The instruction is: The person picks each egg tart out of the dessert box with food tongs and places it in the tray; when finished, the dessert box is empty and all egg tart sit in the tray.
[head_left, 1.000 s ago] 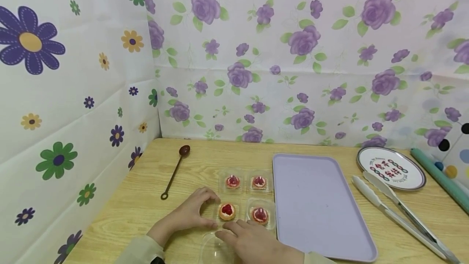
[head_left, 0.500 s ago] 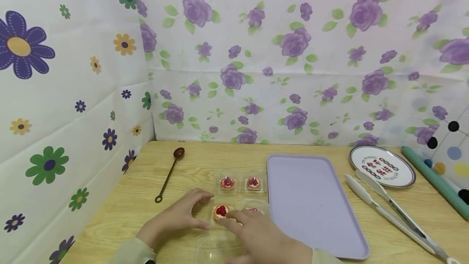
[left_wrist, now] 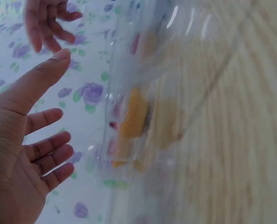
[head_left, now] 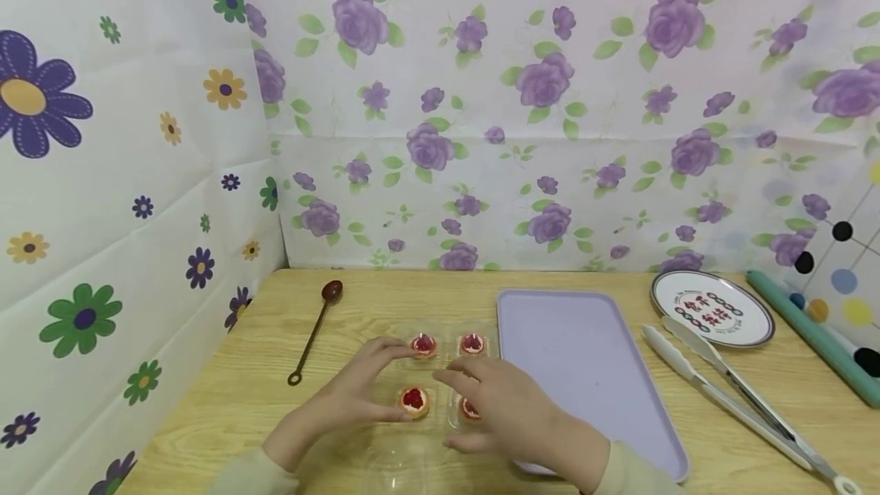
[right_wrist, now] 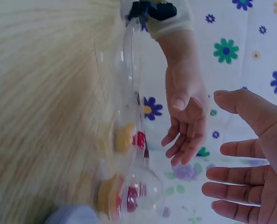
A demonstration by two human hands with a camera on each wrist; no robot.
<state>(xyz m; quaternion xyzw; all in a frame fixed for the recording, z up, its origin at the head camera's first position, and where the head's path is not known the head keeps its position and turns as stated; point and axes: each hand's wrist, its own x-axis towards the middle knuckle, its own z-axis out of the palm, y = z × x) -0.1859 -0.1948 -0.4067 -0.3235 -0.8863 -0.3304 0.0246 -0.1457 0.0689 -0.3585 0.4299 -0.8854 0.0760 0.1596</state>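
Note:
Between my two hands sits a small tart [head_left: 414,401] with red fruit and cream, in a clear plastic box whose domed lid [head_left: 395,472] is folded back toward me. My left hand [head_left: 351,392] hovers at its left, thumb and fingers spread; the thumb overlaps the tart's edge in the head view. To the right, my right hand [head_left: 509,403] hovers with fingers apart, partly hiding another boxed tart [head_left: 470,409]. Both palms face each other and hold nothing, as the wrist views show. Two more lidded tarts [head_left: 423,345] stand behind.
A lilac tray [head_left: 571,373] lies right of the boxes, partly under my right forearm in view. Farther right are metal tongs [head_left: 729,396], a white patterned plate [head_left: 713,308] and a green roll [head_left: 811,334]. At left lies a dark brown spoon [head_left: 316,331]. Floral sheets wall the table.
My right hand has risen from the folded-back lid, passed over the uncovered tart and moved right, its fingers spreading. My left hand has opened wider beside the tart. The head view has shifted slightly.

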